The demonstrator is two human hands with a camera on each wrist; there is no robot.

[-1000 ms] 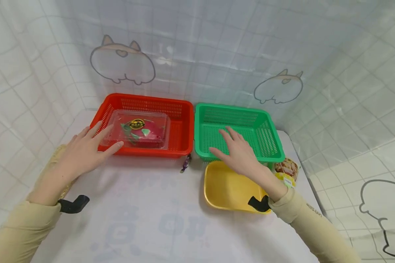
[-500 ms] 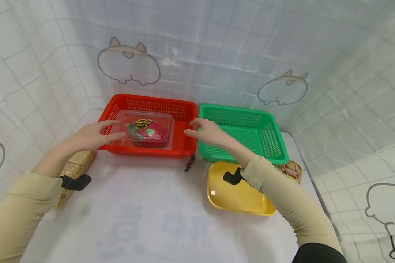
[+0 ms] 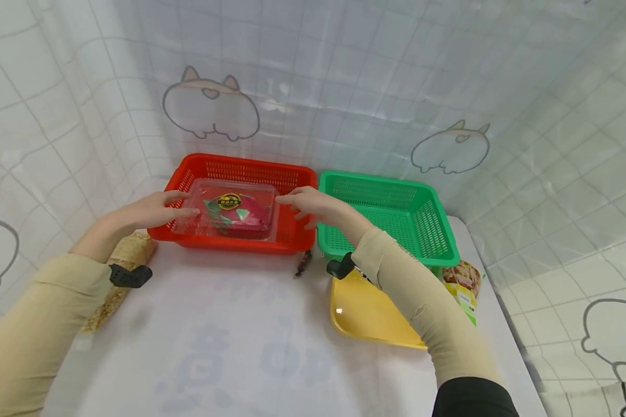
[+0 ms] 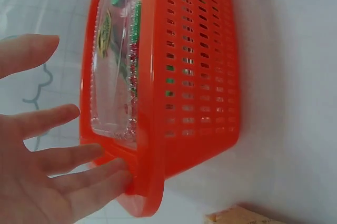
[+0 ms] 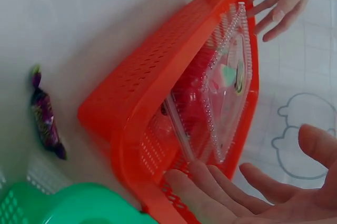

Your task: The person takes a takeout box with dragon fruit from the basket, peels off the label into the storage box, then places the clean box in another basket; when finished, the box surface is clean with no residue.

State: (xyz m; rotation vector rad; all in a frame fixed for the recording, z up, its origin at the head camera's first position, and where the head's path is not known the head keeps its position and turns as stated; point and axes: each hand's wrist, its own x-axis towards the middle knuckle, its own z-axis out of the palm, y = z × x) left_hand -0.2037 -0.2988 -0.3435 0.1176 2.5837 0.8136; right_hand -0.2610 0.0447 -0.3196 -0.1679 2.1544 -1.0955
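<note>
A clear plastic clamshell box (image 3: 265,191) lies in the red basket (image 3: 298,234), toward its left side. Inside it is a pink-and-green fruit (image 3: 247,215), apparently a dragon fruit, under a round black-and-gold label. My left hand (image 3: 147,211) is at the basket's left end, fingers spread beside the box; the left wrist view shows its lower fingers (image 4: 113,179) over the rim, contact unclear. My right hand (image 3: 326,207) hovers over the basket's right end, fingers loosely extended toward the box's right side. In the right wrist view its fingertips (image 5: 197,171) lie close to the box edge; contact unclear.
A green basket (image 3: 442,223) stands right of the red one, with a yellow tray (image 3: 375,324) in front. A purple-wrapped candy (image 3: 303,264) lies between. Packaged food (image 3: 461,281) sits at right, and a long bag of grain-like food (image 3: 112,304) under my left arm.
My right hand has moved left from over the green basket to the red basket's right end. My left hand has moved in at the box's left end, its fingers pointing more toward the box.
</note>
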